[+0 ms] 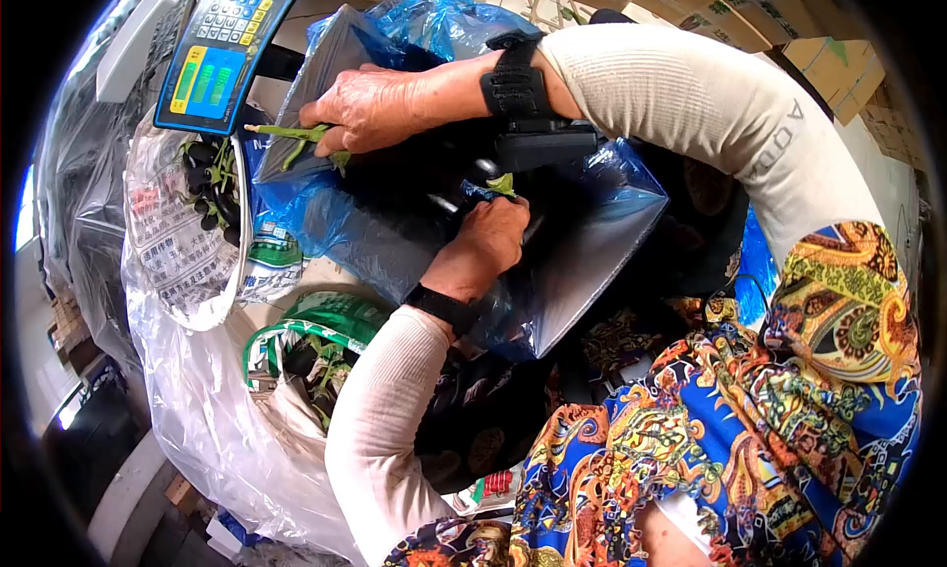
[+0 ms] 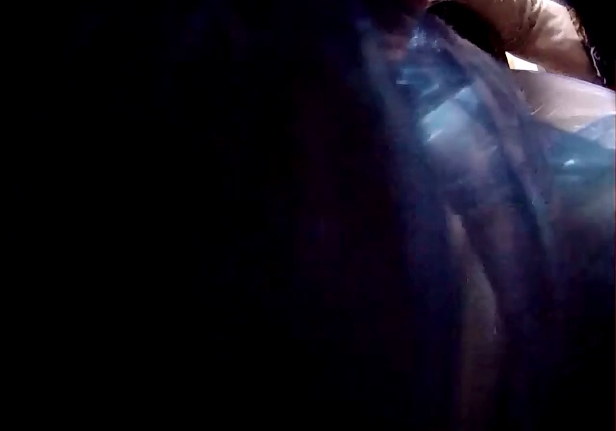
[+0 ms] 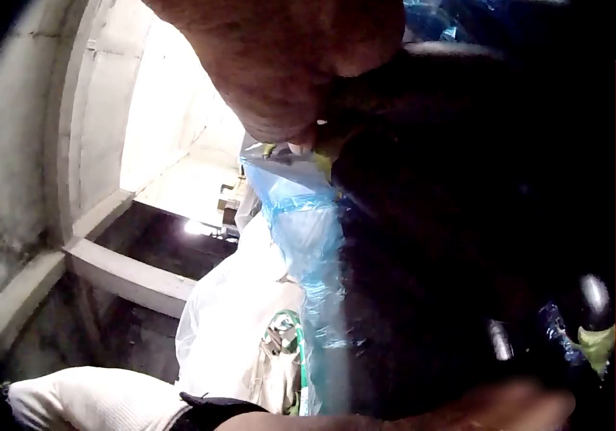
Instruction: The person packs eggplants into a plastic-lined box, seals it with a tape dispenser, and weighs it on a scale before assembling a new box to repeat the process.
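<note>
A box lined with blue plastic [image 1: 602, 261] holds dark, glossy eggplants, hard to separate in the shadow. Over its far left side, my right hand [image 1: 365, 108] has its fingers bent around green stems [image 1: 296, 133] that stick out to the left. My left hand [image 1: 483, 236] is curled low over the middle of the box, gripping what appears to be a dark eggplant, with a green cap [image 1: 502, 184] just beyond the fingers. In the right wrist view my right hand [image 3: 279, 46] is above the dark contents and my left hand [image 3: 510, 407] is blurred. The left wrist view is mostly black.
A scale display [image 1: 222, 59] stands at the upper left. Below it, a white printed bag [image 1: 187, 256] holds small eggplants [image 1: 212, 187]. A green-rimmed bag [image 1: 330, 315] with stems inside sits lower down, beside clear plastic sheeting [image 1: 227, 449]. Cardboard [image 1: 834, 78] lies at the upper right.
</note>
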A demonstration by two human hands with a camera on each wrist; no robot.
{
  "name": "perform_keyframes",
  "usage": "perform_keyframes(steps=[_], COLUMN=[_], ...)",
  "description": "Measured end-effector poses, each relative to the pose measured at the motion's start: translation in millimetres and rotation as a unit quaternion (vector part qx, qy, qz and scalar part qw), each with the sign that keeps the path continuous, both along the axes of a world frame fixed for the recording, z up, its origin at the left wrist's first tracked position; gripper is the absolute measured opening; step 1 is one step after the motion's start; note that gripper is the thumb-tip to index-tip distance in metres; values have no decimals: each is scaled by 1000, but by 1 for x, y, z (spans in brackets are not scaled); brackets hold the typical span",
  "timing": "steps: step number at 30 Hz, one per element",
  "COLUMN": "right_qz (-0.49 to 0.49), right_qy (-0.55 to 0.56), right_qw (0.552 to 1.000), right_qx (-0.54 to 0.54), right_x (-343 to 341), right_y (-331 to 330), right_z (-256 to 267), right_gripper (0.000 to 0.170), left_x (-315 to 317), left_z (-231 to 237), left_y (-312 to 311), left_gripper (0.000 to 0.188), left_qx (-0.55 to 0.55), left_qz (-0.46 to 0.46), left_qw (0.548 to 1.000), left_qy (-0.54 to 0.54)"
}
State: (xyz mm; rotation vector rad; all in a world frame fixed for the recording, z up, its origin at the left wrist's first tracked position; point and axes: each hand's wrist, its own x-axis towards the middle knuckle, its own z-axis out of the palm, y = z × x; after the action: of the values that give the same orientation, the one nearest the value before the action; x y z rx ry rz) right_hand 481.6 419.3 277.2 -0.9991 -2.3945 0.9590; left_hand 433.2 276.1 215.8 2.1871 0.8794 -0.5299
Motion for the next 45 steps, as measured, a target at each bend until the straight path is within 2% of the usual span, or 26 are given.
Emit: perform_keyframes(steps=[2, 5, 7, 9, 11, 12, 15, 16, 19, 20, 23, 24, 27, 28, 31, 33, 34, 38, 41, 42, 44, 45], right_qz=[-6, 17, 43, 78, 78, 64, 31, 18, 36, 36, 61, 68, 54, 56, 85, 123, 113, 108, 9, 26, 44, 61], right_qy=[-13, 0, 18, 44, 71, 73, 58, 47, 101, 80, 44, -1, -73, -64, -106, -73, -111, -237, -199, -206, -190, -182], right_qw=[1000, 1000, 999, 996, 994, 995, 998, 999, 994, 996, 995, 997, 992, 993, 988, 986, 984, 962, 964, 956, 949, 945], right_qx=[7, 12, 15, 25, 16, 23, 21, 16, -12, -8, -68, -48, -83, -86, -76, -85, -76, -83, -176, -209, -250, -263], right_x=[-1, 1, 4, 8, 16, 21, 28, 32, 46, 45, 58, 60, 77, 76, 74, 81, 85, 94, 90, 84, 74, 68], right_y=[-1, 6, 12, 18, 20, 20, 14, 12, 14, 16, 5, 7, 2, 3, -1, -3, -13, -23, -28, -25, -30, -34], right_z=[0, 1, 1, 1, 0, 0, 1, 3, 5, -1, 23, 18, 10, 8, 25, 41, 64, 68, 24, 9, -21, -22], right_gripper=[36, 33, 33, 33, 33, 31, 28, 28, 27, 33, 47, 59, 60, 58, 55, 53, 52, 58, 67, 69, 69, 68], left_x=[-5, -25, -38, -50, -64, -68, -63, -61, -59, -69, -75, -77, -88, -89, -75, -66, -62, -62, -58, -60, -67, -64], left_z=[0, -3, 17, 68, 86, 80, 70, 64, 45, 25, 28, 32, 51, 69, 81, 86, 88, 82, 95, 91, 67, 60], left_y=[2, 0, 10, 22, 32, 37, 38, 41, 57, 72, 78, 76, 65, 61, 44, 34, 30, 35, 45, 45, 54, 56], left_gripper=[31, 37, 34, 36, 36, 40, 46, 53, 57, 61, 53, 51, 51, 51, 51, 51, 50, 49, 44, 42, 41, 38], left_qx=[-20, 16, 52, 105, 158, 256, 273, 199, 169, 177, 116, 111, 116, 109, 48, 38, 42, 1, -108, -115, -60, -43], left_qz=[8, 61, 182, 376, 468, 457, 499, 539, 561, 524, 485, 489, 516, 488, 431, 402, 396, 416, 480, 470, 248, 227], left_qw=[1000, 992, 979, 913, 827, 827, 802, 787, 742, 757, 786, 784, 798, 841, 874, 895, 897, 894, 868, 874, 967, 973], left_qy=[4, -107, -69, -118, -268, -204, -184, -228, -326, -349, -366, -366, -290, -206, -218, -190, -193, -167, -60, -49, -26, -4])
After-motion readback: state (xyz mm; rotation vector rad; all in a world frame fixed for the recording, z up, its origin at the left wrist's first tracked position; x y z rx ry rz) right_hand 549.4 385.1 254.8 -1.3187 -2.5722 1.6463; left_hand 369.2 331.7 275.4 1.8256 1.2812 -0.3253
